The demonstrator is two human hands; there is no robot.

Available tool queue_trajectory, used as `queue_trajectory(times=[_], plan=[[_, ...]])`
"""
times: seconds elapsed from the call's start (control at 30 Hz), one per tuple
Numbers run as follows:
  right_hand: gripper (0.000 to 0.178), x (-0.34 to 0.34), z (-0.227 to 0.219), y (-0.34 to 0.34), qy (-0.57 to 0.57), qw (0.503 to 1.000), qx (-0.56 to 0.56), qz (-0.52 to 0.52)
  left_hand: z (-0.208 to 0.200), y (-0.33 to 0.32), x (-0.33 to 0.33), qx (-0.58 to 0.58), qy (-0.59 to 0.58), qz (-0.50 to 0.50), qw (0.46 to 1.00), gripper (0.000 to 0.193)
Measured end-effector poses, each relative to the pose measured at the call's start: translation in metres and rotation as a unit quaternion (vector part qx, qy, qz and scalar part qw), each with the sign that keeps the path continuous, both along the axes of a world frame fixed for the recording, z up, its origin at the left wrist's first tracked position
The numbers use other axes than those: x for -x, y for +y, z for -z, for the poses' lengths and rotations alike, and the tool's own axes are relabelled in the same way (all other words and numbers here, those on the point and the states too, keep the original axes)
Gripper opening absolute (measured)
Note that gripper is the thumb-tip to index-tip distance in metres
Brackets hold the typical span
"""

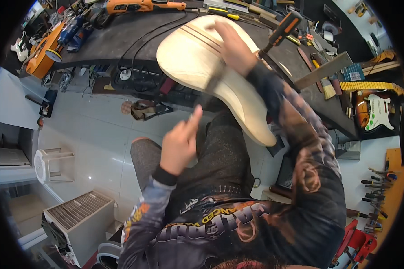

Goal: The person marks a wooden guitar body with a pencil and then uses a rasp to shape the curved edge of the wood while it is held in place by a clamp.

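A pale wooden guitar body (184, 49) with dark stripes juts over the workbench's front edge, above my lap. Across its near edge lies a long dark tool (214, 80), smeared by motion, that looks like a file. My left hand (179, 145) is closed at the tool's near end, its index finger stretched along it. Over the body, at the tool's far end, is my right hand (235, 49). Its fingers are blurred, so its grip on the tool is unclear. A clamp with a black and orange handle (281, 32) stands at the body's right edge.
An orange power tool (134, 6) with a black cord lies at the back of the workbench (101, 42). A handsaw (323, 71) and a brush (329, 89) are at right, near a sunburst electric guitar (379, 112). A white stool (54, 163) stands on the floor at left.
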State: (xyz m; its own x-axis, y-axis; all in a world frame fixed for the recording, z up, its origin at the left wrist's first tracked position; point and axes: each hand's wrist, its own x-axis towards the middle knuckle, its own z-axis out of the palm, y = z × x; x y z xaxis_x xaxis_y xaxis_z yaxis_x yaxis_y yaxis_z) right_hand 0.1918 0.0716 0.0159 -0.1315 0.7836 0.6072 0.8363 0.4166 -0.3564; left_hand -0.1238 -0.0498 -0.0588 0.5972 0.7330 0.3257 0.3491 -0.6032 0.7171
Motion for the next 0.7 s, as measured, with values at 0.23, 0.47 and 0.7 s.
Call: queue_trajectory(times=[0.23,0.47,0.7], plan=[[0.072,0.001,0.044,-0.067,-0.04,0.999,0.024,-0.014,0.022,-0.061,0.023,0.017,-0.019,0.02,0.999,0.07],[0.056,-0.008,-0.003,0.044,-0.021,0.995,-0.099,0.013,0.0,0.015,-0.016,-0.034,-0.026,-0.022,0.999,0.07],[0.067,0.011,0.023,-0.097,-0.026,0.993,0.11,0.025,0.011,-0.081,0.024,0.052,0.006,0.038,0.998,0.072]])
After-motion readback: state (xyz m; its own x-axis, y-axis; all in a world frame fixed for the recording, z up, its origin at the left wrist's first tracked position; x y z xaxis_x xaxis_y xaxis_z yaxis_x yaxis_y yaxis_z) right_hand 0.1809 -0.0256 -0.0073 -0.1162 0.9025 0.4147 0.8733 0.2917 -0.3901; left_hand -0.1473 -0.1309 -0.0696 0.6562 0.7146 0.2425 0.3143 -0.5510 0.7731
